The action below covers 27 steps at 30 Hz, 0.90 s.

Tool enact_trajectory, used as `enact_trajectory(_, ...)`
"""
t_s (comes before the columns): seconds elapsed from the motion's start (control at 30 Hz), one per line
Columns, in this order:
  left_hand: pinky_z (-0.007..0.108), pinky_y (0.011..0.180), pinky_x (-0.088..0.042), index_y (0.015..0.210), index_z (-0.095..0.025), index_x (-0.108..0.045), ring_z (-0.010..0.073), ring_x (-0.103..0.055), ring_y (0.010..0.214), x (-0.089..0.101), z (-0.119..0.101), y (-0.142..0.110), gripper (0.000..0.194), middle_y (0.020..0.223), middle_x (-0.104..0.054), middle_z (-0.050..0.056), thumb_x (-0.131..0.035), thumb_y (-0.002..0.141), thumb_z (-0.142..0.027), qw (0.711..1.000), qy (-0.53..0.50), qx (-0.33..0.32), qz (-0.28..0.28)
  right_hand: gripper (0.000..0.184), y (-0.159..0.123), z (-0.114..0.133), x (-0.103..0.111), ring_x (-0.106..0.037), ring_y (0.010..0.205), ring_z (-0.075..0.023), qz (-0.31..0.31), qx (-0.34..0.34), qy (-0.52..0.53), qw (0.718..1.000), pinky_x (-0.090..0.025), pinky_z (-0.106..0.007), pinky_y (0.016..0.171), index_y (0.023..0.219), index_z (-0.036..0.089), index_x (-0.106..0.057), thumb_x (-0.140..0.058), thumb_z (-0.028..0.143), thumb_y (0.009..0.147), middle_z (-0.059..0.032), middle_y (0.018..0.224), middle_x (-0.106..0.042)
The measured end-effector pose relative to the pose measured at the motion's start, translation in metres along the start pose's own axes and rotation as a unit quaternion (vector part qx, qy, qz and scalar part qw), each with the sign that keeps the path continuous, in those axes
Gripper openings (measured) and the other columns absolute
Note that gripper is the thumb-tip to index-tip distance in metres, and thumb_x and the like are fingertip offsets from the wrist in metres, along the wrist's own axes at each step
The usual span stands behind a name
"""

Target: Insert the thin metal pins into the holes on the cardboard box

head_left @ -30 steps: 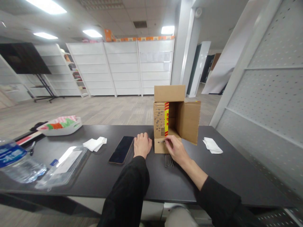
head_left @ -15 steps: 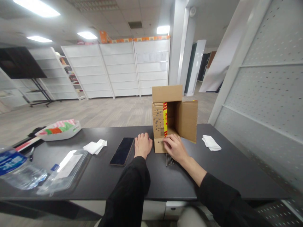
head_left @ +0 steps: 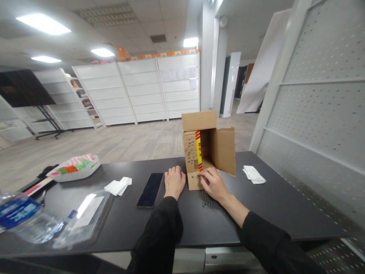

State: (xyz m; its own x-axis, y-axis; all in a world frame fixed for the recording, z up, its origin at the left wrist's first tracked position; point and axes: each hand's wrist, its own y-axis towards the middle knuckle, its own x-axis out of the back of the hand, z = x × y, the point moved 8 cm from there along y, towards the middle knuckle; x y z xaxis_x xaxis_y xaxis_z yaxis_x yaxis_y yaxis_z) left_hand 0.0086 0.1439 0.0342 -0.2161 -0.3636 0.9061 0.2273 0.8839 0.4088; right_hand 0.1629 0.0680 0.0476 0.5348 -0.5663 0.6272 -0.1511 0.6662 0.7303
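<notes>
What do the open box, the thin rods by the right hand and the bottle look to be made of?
Open box: matte cardboard, likely corrugated, judging by its plain brown faces and slightly ragged right edge.
Thin rods: probably metal, dull grey with a faint shine; too small to be sure.
Bottle: most likely glossy plastic, being see-through with bright highlights.

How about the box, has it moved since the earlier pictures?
No: judged against the table, the box sits in the same place, with no visible shift either way.
</notes>
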Motion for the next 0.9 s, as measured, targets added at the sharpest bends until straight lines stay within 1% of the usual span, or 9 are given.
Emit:
enact_trajectory(0.13, 0.036, 0.082, -0.035, 0.096, -0.02, -0.056, 0.0232, -0.056, 0.095, 0.003, -0.002, -0.001, 0.016, 0.096, -0.065, 0.007, -0.042, 0.092, -0.025, 1.0, -0.012, -0.02, -0.014, 0.015, 0.0, 0.0, 0.001, -0.055, 0.089, -0.0225, -0.005, -0.007, 0.001, 1.0, -0.038, -0.037, 0.079, 0.097, 0.02, -0.063, -0.05, 0.016, 0.091, -0.0056, 0.09, -0.063)
enact_trajectory(0.37, 0.034, 0.081, -0.035, 0.094, -0.022, -0.056, 0.0211, -0.058, 0.093, 0.007, -0.001, -0.003, 0.014, 0.093, -0.066, 0.005, -0.043, 0.092, -0.024, 0.998, -0.053, -0.018, -0.003, 0.014, 0.001, 0.0, 0.005, -0.055, 0.086, -0.0218, -0.023, -0.016, 0.006, 1.0, -0.038, -0.037, 0.077, 0.093, 0.021, -0.063, -0.05, 0.016, 0.089, -0.0052, 0.088, -0.062)
enact_trajectory(0.57, 0.033, 0.078, -0.036, 0.092, -0.022, -0.056, 0.0194, -0.059, 0.085, 0.014, 0.002, -0.003, 0.016, 0.082, -0.064, 0.003, -0.042, 0.093, -0.027, 0.992, -0.118, -0.019, -0.036, 0.014, 0.0, 0.002, 0.006, -0.055, 0.086, -0.0219, -0.023, -0.017, 0.008, 1.0, -0.039, -0.037, 0.077, 0.092, 0.021, -0.062, -0.049, 0.016, 0.09, -0.0054, 0.088, -0.062)
enact_trajectory(0.67, 0.032, 0.077, -0.037, 0.082, -0.022, -0.053, 0.0181, -0.059, 0.081, 0.014, 0.004, -0.004, 0.019, 0.078, -0.063, 0.002, -0.04, 0.094, -0.03, 0.99, -0.129, -0.024, -0.049, 0.013, -0.001, 0.004, 0.006, -0.055, 0.086, -0.0217, -0.02, -0.011, 0.011, 1.0, -0.039, -0.037, 0.077, 0.093, 0.021, -0.061, -0.048, 0.016, 0.091, -0.0054, 0.088, -0.062)
enact_trajectory(0.73, 0.03, 0.073, -0.038, 0.072, -0.022, -0.047, 0.0167, -0.059, 0.074, 0.011, 0.005, -0.006, 0.025, 0.072, -0.061, 0.001, -0.039, 0.095, -0.031, 0.99, -0.128, -0.029, -0.049, 0.013, -0.001, 0.006, 0.007, -0.054, 0.085, -0.0215, -0.019, 0.0, 0.011, 1.0, -0.039, -0.037, 0.077, 0.092, 0.02, -0.06, -0.047, 0.016, 0.091, -0.0056, 0.088, -0.062)
enact_trajectory(0.8, 0.029, 0.066, -0.037, 0.065, -0.023, -0.042, 0.0161, -0.057, 0.065, 0.009, 0.004, -0.01, 0.032, 0.063, -0.056, 0.001, -0.036, 0.095, -0.033, 0.991, -0.117, -0.042, -0.041, 0.013, -0.002, 0.01, 0.007, -0.052, 0.082, -0.0212, -0.019, 0.017, 0.006, 1.0, -0.038, -0.037, 0.075, 0.09, 0.02, -0.059, -0.047, 0.016, 0.091, -0.0055, 0.086, -0.061)
enact_trajectory(0.83, 0.029, 0.062, -0.035, 0.063, -0.023, -0.04, 0.0158, -0.055, 0.06, 0.009, 0.002, -0.012, 0.034, 0.059, -0.054, 0.001, -0.035, 0.095, -0.033, 0.991, -0.115, -0.059, -0.033, 0.013, -0.003, 0.012, 0.008, -0.052, 0.08, -0.0209, -0.021, 0.029, 0.003, 0.999, -0.038, -0.036, 0.074, 0.088, 0.02, -0.059, -0.046, 0.016, 0.091, -0.0052, 0.084, -0.061)
enact_trajectory(0.9, 0.029, 0.056, -0.032, 0.058, -0.023, -0.038, 0.0143, -0.052, 0.051, 0.013, -0.007, -0.017, 0.038, 0.052, -0.051, 0.001, -0.032, 0.095, -0.032, 0.986, -0.115, -0.118, -0.002, 0.013, -0.002, 0.019, 0.011, -0.05, 0.076, -0.0202, -0.024, 0.054, 0.004, 0.998, -0.037, -0.036, 0.072, 0.084, 0.02, -0.057, -0.046, 0.016, 0.089, -0.0044, 0.078, -0.059)
